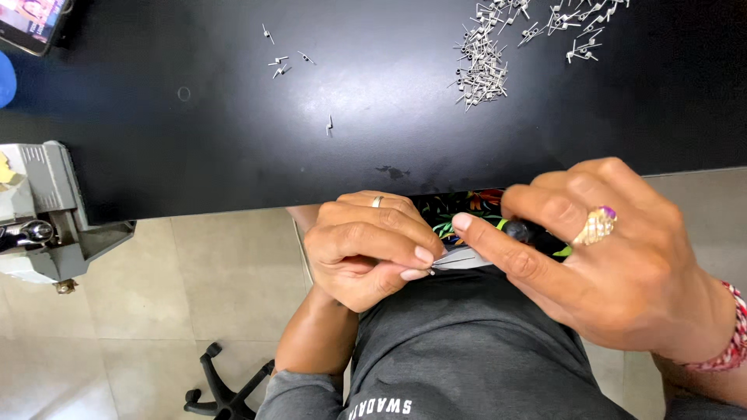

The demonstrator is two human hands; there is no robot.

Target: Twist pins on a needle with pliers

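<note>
My left hand (pixel 372 247), with a ring on one finger, is curled below the table's near edge and pinches a tiny metal part at its fingertips. My right hand (pixel 603 257), wearing a large ring and a red wrist thread, grips pliers (pixel 467 258) with a dark handle; their grey tip touches the small part at my left fingertips. Both hands hover over my lap in a grey shirt.
A black table (pixel 233 132) fills the upper view. A pile of small metal pins (pixel 482 70) lies at its far right, with a few loose pins (pixel 280 66) left of centre. A grey machine (pixel 47 218) sits at the left edge. A phone (pixel 31 22) lies top left.
</note>
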